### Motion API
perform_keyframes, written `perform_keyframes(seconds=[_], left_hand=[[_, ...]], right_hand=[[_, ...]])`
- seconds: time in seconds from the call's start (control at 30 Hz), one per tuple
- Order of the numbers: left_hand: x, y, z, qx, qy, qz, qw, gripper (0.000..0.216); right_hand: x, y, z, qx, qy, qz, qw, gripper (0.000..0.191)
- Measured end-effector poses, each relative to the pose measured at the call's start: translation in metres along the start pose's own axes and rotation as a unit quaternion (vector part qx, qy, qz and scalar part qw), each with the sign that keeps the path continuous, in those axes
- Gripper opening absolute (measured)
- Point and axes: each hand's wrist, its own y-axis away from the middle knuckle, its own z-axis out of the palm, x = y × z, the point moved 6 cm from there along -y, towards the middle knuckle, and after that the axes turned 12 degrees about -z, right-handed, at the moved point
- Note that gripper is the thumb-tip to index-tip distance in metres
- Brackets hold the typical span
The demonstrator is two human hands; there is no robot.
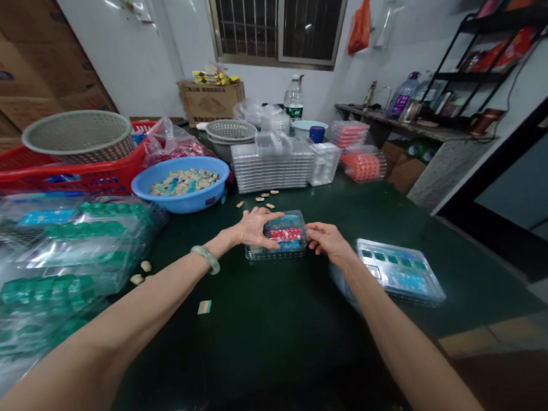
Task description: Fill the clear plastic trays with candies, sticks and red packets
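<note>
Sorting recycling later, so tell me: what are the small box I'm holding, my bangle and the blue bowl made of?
Clear box: thin transparent plastic, glossy; the red and blue contents show through.
Bangle: pale green, smooth, translucent-looking; perhaps jade or glass, cannot tell.
Blue bowl: opaque moulded plastic, slight sheen at the rim.

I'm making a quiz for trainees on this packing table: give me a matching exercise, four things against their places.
Things: 1 blue bowl; 2 small clear box; 3 water bottle; 4 grey basket.
Places: a held between the left hand and right hand; b on the red crate; c at the far end, below the window; d left of the stacked clear trays.
Pairs: 1-d; 2-a; 3-c; 4-b.
</note>
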Motion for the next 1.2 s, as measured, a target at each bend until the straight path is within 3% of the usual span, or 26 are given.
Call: perform_keyframes(seconds=[0.27, 0.5, 0.73, 0.9, 0.97, 1.03, 1.13, 1.2], left_hand=[[0.001, 0.009, 0.005, 0.033, -0.012, 0.006, 0.999, 0.092], [0.005, 0.014, 0.006, 0.017, -0.032, 0.018, 0.999, 0.105], [-0.006, 0.014, -0.021, 0.029, 0.112, -0.015, 0.993, 0.091], [-0.011, 0.015, -0.051, 0.072, 0.148, -0.02, 0.986, 0.089], [0.006, 0.015, -0.062, 0.099, 0.128, -0.009, 0.987, 0.09], [0.038, 0.016, -0.069, 0.122, 0.086, 0.02, 0.989, 0.089], [0.108, 0.017, -0.067, 0.133, 0.012, 0.095, 0.987, 0.09], [0.156, 0.015, -0.058, 0.127, -0.023, 0.136, 0.982, 0.092]], right_hand=[[0.001, 0.001, 0.002, 0.05, -0.055, 0.019, 0.997, 0.014], [-0.007, -0.007, 0.006, 0.024, -0.034, 0.034, 0.999, 0.025], [-0.012, -0.002, 0.017, -0.011, 0.051, -0.066, 0.996, 0.025], [-0.013, 0.025, 0.041, -0.007, 0.184, -0.182, 0.966, 0.022], [-0.017, 0.04, 0.054, -0.008, 0.255, -0.221, 0.941, 0.023], [-0.021, 0.052, 0.069, -0.011, 0.363, -0.269, 0.892, 0.029], [-0.023, 0.061, 0.086, -0.016, 0.482, -0.311, 0.819, 0.04], [-0.02, 0.062, 0.089, -0.016, 0.495, -0.308, 0.812, 0.044]])
